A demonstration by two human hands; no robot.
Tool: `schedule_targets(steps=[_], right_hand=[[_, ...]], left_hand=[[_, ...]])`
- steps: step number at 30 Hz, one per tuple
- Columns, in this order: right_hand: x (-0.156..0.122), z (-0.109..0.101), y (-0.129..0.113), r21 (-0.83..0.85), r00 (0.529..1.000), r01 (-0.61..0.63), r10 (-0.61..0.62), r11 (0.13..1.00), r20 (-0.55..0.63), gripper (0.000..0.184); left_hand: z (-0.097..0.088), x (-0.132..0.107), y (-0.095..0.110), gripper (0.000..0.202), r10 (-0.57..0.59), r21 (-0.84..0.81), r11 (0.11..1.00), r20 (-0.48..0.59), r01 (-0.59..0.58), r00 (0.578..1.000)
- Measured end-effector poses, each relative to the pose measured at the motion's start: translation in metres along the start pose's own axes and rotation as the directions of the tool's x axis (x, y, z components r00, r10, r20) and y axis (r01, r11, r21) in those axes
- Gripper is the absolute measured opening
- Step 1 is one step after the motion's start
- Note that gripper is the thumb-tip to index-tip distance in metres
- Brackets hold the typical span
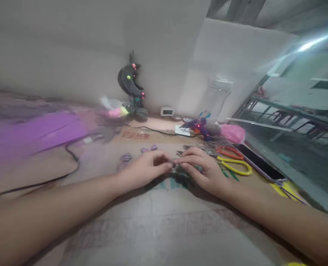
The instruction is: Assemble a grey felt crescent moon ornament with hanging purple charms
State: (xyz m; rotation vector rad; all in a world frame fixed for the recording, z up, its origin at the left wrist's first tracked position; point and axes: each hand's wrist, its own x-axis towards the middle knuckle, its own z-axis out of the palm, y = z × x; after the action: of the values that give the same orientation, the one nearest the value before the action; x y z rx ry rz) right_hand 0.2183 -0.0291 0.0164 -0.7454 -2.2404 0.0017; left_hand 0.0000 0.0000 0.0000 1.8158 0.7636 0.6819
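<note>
My left hand [143, 169] and my right hand [207, 170] meet over the middle of the table. Thumb and fingers of each are pinched together around something tiny and dark [174, 164], too small and blurred to name. Several small purple pieces [126, 157] lie just beyond my left hand. Close to my right hand are a tool with yellow handles [240, 170] and another with orange-red handles [230, 152]; both look like pliers or scissors. Greenish and dark bits under my fingers are partly hidden.
A purple glue gun [201, 128] with a red light stands at the back, its black cord [164, 132] crossing the table. A phone [259, 161] lies on the right, near a pink bundle [232, 133]. A dark crescent ornament [128, 82] stands against the wall. Purple sheet material [42, 131] spreads left.
</note>
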Motion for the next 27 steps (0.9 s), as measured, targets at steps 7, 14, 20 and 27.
schedule_targets(steps=[7,14,20,27], right_hand=[[-0.001,-0.002,-0.003,0.007,1.0,-0.017,0.017,1.0,-0.004,0.018],[-0.0009,-0.0007,-0.0021,0.012,1.0,-0.024,0.024,1.0,0.001,0.017],[-0.0013,-0.0015,-0.0029,0.012,1.0,-0.028,0.028,1.0,0.006,0.017],[-0.0011,-0.001,-0.0024,0.005,0.999,-0.03,0.03,1.0,0.018,0.017]], left_hand=[[0.0019,0.0029,0.0022,0.014,-0.026,-0.043,0.999,0.002,0.026,1.0],[0.0022,0.002,0.0025,0.014,-0.041,-0.07,0.997,0.008,0.042,0.999],[0.0028,0.0007,0.0082,0.014,-0.061,-0.034,0.998,0.005,0.061,0.998],[0.0025,0.0004,0.0067,0.015,-0.04,-0.018,0.999,0.012,0.04,0.999]])
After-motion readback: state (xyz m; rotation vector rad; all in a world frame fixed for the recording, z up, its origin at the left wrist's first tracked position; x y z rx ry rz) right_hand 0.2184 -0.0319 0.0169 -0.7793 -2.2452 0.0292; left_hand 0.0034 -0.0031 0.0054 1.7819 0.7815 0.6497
